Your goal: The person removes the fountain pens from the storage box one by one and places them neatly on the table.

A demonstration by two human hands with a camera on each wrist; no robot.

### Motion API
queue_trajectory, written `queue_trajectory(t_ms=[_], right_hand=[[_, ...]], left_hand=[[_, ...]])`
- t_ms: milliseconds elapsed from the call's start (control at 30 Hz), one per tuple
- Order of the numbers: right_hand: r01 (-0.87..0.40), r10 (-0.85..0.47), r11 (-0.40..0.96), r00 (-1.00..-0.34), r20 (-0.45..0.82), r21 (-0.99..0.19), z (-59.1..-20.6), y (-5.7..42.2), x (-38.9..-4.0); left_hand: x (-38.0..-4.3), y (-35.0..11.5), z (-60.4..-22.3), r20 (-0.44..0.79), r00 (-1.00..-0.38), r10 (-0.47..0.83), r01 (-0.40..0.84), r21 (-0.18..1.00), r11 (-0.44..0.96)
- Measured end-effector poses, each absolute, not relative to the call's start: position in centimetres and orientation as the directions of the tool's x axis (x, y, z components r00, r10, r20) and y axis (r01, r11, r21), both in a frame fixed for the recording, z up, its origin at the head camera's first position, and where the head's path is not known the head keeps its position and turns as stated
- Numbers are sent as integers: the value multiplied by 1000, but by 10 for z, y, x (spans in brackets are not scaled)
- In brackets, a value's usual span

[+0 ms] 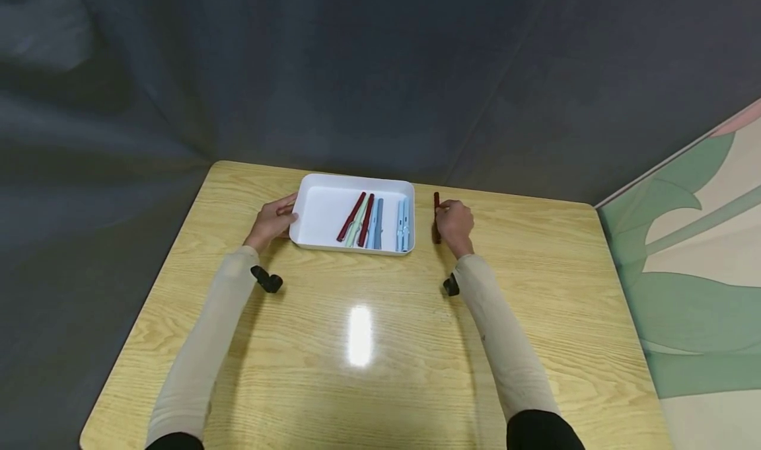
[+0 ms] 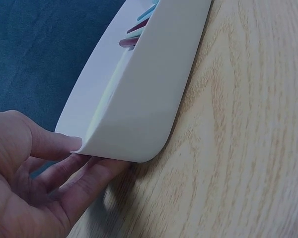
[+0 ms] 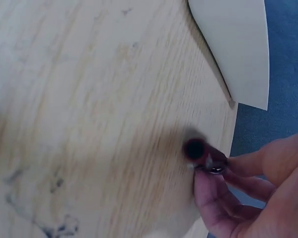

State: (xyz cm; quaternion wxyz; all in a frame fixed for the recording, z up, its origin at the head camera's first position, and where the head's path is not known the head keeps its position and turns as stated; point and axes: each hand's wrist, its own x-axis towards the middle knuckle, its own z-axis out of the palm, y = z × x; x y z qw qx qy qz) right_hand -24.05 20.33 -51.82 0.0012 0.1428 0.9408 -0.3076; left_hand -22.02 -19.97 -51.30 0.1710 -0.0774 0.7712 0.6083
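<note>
My left hand [image 1: 275, 221] grips the left end of a white tray [image 1: 321, 215], thumb over the rim and the other fingers against the outer wall in the left wrist view. Several pens lie in the tray: dark red pens [image 1: 351, 217], a pale green pen [image 1: 349, 236] between them, and blue pens [image 1: 378, 222], some standing apart near the right wall. Just right of the tray, my right hand [image 1: 456, 222] pinches another dark red pen [image 3: 206, 156] between thumb and fingers, close over the table. It points away from me, its round dark end facing the right wrist camera.
The wooden table [image 1: 285, 344] carries a bright light reflection near its middle. Dark cloth [image 1: 368, 73] hangs along the back and left edges. A green and cream patterned panel [image 1: 701, 291] stands at the right. Each wrist wears a small black camera [image 1: 266, 279].
</note>
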Motion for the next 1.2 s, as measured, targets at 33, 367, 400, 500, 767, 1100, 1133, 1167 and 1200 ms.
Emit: queue_trajectory(t_ms=[33,367,400,500,767,1100,1133,1167,1200], right_hand=[[280,274,775,-957,-98,-566,-517,204,-241],[313,281,762,-948,-145,-568,-515,207,-249],[311,276,761,-949,-151,-569,-515,206,-249],[302,262,764,-953,-153,-571,-515,205,-246],[287,248,761,-957,-147,-581,-514,208,-240],[160,175,789,-984,-32,-593,-509,206,-234],[140,159,801,-987,-19,-582,-508,206,-234],[119,140,819,-990,-7,-562,-508,205,-234],[101,120,832,-993,0,-545,-507,205,-234]], left_hand=[[-220,-200,-512,-358,-929,92,-327,912,247],[-226,-204,-507,-359,-929,90,-328,911,249],[-226,-205,-508,-359,-929,92,-328,912,247],[-225,-205,-511,-365,-926,92,-335,910,244],[-227,-202,-510,-377,-922,90,-344,902,262],[-227,-202,-512,-395,-914,88,-359,892,274],[-227,-202,-512,-396,-914,89,-360,893,272],[-226,-202,-512,-396,-914,90,-361,893,269],[-227,-202,-512,-397,-913,89,-362,893,266]])
